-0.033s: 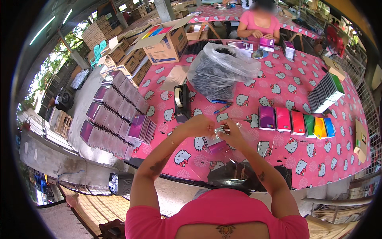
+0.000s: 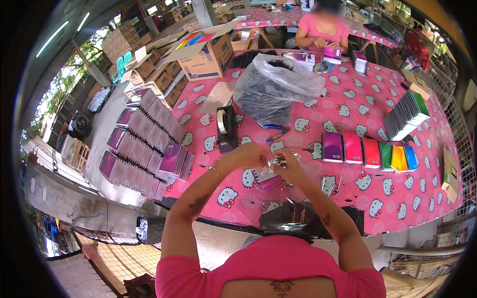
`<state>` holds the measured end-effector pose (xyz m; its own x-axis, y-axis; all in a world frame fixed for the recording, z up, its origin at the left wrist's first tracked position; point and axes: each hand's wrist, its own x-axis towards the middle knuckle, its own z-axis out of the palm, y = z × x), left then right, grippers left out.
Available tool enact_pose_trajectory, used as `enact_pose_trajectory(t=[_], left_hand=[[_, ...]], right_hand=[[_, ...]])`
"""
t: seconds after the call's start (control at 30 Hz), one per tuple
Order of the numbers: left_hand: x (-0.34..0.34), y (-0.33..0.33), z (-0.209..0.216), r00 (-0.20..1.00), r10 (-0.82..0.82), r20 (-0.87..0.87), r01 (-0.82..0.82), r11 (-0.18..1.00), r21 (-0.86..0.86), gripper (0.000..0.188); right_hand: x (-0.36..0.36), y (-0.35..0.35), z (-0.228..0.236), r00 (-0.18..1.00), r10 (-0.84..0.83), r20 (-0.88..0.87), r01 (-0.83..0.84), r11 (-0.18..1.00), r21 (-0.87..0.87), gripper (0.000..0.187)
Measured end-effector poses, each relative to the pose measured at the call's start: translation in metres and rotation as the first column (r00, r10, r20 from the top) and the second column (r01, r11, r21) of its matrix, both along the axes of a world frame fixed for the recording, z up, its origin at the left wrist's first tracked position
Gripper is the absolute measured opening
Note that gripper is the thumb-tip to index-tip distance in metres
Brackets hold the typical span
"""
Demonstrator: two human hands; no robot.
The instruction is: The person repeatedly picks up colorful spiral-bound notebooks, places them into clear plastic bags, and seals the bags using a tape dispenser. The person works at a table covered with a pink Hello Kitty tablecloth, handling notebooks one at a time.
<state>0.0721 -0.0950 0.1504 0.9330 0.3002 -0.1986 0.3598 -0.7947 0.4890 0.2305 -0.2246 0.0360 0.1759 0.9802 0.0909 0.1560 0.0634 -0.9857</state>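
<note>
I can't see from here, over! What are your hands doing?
Left hand and right hand together, gripping a clear crinkly wrapper. Purple notebook under them. Tape dispenser beside, apart.

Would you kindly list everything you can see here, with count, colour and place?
tablecloth: one, pink with white cartoon cats, covering the table
tape dispenser: one, black, left of the hands
plastic bag: one, clear, full of dark items, table middle
small notebooks: row of six, purple, pink, red, green, yellow, blue, right of the hands
spiral notebooks: many, purple, rows at table's left
cardboard box: one, brown, open, far left
co-worker: one, pink shirt, far side
clear wrapper: one, between both hands
left hand: pinching the wrapper
right hand: pinching the wrapper
</note>
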Motion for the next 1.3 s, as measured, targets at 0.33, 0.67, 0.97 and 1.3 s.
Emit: enact_pose_trajectory(t=[0.33, 0.67, 0.97, 1.3], left_hand=[[-0.018, 0.024, -0.090, 0.838, 0.424, 0.345, -0.332, 0.896, -0.294, 0.055], [-0.004, -0.067, -0.045, 0.883, 0.359, 0.303, -0.437, 0.863, 0.253, 0.076], [-0.043, -0.110, -0.161, 0.433, 0.809, 0.399, -0.282, 0.541, -0.792, 0.095], [0.004, -0.122, -0.121, 0.456, 0.786, 0.417, -0.176, 0.539, -0.824, 0.061]], right_hand=[[0.004, 0.003, -0.003, 0.996, -0.059, -0.059, 0.063, 0.996, 0.068, 0.044], [-0.018, -0.068, -0.077, 0.612, 0.013, -0.791, -0.415, 0.857, -0.307, 0.040], [0.018, -0.059, -0.001, 1.000, -0.005, 0.006, 0.005, 0.999, 0.034, 0.070], [-0.020, -0.052, -0.029, 0.929, -0.144, -0.340, 0.163, 0.986, 0.029, 0.059]])
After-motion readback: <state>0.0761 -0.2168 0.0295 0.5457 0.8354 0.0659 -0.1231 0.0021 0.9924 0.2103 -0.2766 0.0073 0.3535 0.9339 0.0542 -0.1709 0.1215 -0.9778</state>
